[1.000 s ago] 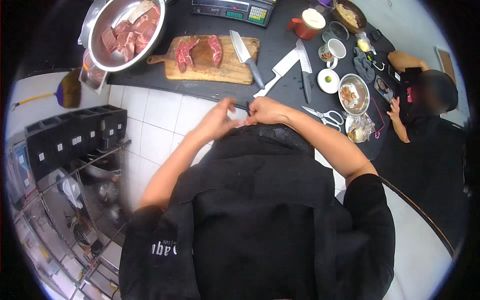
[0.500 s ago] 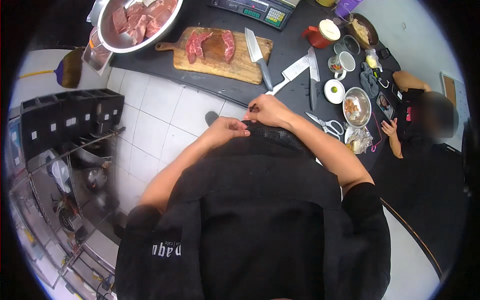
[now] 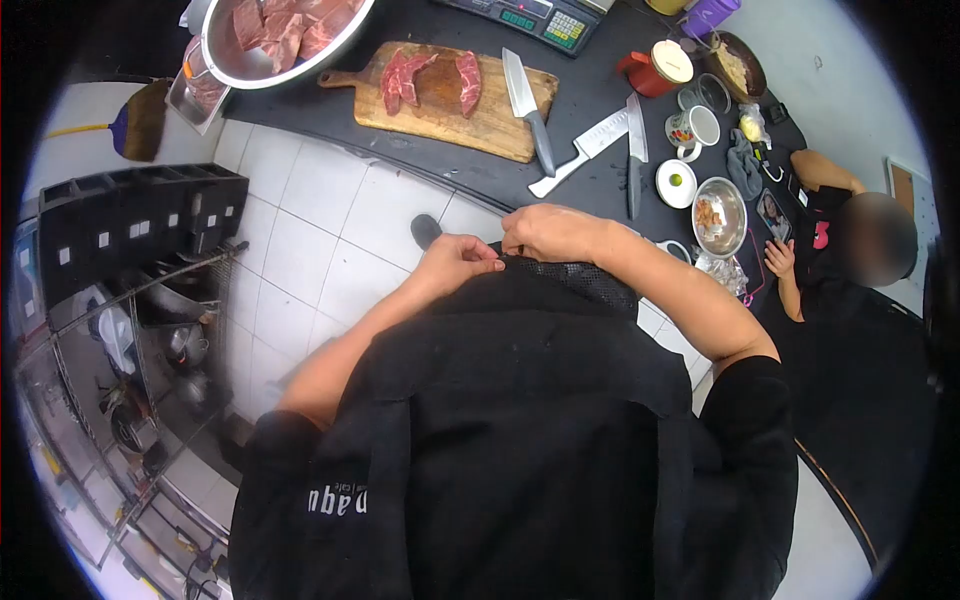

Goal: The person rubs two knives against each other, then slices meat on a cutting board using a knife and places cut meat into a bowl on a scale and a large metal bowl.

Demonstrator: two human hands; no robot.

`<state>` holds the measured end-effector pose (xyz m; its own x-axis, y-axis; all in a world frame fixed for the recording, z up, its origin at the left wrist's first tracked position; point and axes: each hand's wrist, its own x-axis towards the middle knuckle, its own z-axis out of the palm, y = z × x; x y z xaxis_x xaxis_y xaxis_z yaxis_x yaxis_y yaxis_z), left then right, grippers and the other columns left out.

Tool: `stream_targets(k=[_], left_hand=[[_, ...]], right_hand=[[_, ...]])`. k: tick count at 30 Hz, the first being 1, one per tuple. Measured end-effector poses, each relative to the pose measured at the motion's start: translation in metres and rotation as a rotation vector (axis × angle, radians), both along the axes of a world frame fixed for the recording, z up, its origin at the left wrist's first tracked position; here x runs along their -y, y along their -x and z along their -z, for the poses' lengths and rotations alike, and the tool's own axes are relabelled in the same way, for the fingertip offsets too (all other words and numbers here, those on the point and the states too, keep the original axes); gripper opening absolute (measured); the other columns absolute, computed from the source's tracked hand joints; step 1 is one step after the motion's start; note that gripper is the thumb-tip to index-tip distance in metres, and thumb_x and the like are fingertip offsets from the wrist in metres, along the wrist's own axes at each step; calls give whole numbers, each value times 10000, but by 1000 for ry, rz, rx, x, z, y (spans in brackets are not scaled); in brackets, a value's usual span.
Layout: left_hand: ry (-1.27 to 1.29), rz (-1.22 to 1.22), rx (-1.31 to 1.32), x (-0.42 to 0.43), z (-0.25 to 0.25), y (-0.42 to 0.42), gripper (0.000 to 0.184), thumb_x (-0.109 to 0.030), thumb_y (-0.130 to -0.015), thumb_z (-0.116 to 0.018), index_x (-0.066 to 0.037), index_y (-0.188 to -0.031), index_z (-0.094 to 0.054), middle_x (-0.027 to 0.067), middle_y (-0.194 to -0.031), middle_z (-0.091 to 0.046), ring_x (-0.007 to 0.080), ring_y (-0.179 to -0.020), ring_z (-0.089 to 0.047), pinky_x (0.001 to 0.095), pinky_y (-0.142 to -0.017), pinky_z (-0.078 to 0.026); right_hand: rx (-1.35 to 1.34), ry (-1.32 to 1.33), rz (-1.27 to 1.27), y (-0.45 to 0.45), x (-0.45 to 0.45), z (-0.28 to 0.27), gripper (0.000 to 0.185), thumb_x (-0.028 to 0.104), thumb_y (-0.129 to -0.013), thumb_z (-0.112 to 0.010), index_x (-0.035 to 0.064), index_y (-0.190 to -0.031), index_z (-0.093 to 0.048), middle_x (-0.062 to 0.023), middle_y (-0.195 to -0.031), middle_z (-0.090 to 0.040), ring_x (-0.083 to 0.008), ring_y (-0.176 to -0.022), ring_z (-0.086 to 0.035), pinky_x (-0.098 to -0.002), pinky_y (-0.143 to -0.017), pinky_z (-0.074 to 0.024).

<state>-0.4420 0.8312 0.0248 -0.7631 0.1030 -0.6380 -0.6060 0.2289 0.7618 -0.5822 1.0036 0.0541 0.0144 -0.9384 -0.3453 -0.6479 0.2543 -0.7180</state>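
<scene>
My left hand (image 3: 458, 265) is closed in a pinch, thumb against fingers, at the left edge of a black mesh fabric piece (image 3: 590, 280). My right hand (image 3: 555, 235) bends over the same edge with its fingers curled in; the fingertips are partly hidden. The mesh lies in front of my black apron (image 3: 520, 450), and I cannot tell whether it is part of it. Beyond the hands, a wooden cutting board (image 3: 440, 120) carries strips of raw meat (image 3: 405, 78). A chef's knife (image 3: 525, 105) rests across the board's right end.
A cleaver-like knife (image 3: 585, 150), another knife (image 3: 636, 160) and a metal bowl (image 3: 718, 218) lie on the dark table. A big bowl of meat (image 3: 285, 70) and a scale (image 3: 540, 20) stand farther back. Another person's hand (image 3: 780, 258) is by a phone (image 3: 772, 215) at right. A rack (image 3: 140, 300) stands left.
The view has shifted slightly, and my right hand has turned further over the mesh edge. The scissors on the table are now mostly hidden behind my right forearm.
</scene>
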Motion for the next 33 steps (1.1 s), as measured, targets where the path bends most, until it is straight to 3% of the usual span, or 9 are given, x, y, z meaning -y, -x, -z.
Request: stream_targets(k=[2, 5, 11, 20, 23, 25, 30, 32, 33], left_hand=[[-16, -18, 3, 1, 1, -3, 144, -126, -806, -764, -26, -878, -690, 22, -796, -693, 73, -740, -617, 232, -682, -491], [-54, -77, -35, 1, 2, -5, 219, -179, -780, -789, -2, -869, -694, 44, -735, -681, 93, -672, -607, 247, -631, -488], [-50, -76, -13, 7, -2, -5, 218, -167, -790, -779, 5, -889, -689, 64, -766, -691, 98, -704, -617, 243, -655, -490], [-3, -1, -47, 12, -16, -5, 192, -154, -811, -755, 8, -886, -686, 41, -753, -679, 93, -699, -604, 237, -644, -479], [12, 46, -21, 13, -18, -4, 117, -118, -836, -723, -13, -867, -684, 47, -808, -679, 95, -763, -605, 238, -700, -473], [-94, -62, 32, 13, -12, -4, 107, -123, -845, -710, -21, -864, -685, 35, -820, -681, 103, -777, -606, 238, -728, -474], [-45, -3, -13, 13, -18, 1, 141, -134, -829, -727, -6, -874, -689, 43, -800, -682, 97, -743, -609, 243, -682, -483], [40, 68, -4, 19, -23, 5, 162, -158, -826, -735, -14, -887, -692, 48, -819, -691, 110, -768, -618, 262, -708, -492], [46, 97, 33, 25, -19, 5, 146, -167, -847, -720, -32, -895, -693, 47, -833, -688, 116, -786, -611, 270, -724, -487]], right_hand=[[-116, 227, -49, -5, -1, 7, 113, 96, -747, -632, 50, -840, -676, -100, -862, -648, -305, -889, -639, -413, -752, -512], [-281, 340, -47, -8, -4, 0, 74, 94, -742, -604, 68, -798, -647, -67, -847, -604, -263, -895, -611, -389, -754, -511], [-417, 330, -81, 12, -34, -13, 57, 97, -729, -574, 58, -767, -588, -52, -845, -563, -238, -887, -558, -360, -765, -500], [-586, 187, 179, -5, -143, -27, 283, 109, -747, -565, 59, -1017, -629, -36, -868, -553, -220, -866, -555, -350, -762, -493], [-632, 153, 294, -27, -172, -31, 297, 97, -746, -563, 54, -1034, -621, -38, -881, -555, -222, -886, -559, -348, -758, -495], [-620, 141, 363, -44, -196, -29, 303, 77, -740, -561, 48, -1036, -622, -49, -875, -561, -231, -888, -565, -352, -763, -501], [-451, 65, 581, -101, -227, -21, 219, 44, -746, -601, 58, -959, -646, -99, -821, -598, -288, -811, -608, -403, -719, -512], [-339, -123, 499, -115, -228, -13, 122, 128, -814, -634, 74, -918, -667, -103, -775, -629, -288, -757, -617, -399, -657, -520], [-248, -144, 450, -110, -222, -20, 168, 198, -814, -668, 102, -950, -688, -101, -788, -656, -293, -764, -632, -399, -680, -521]])
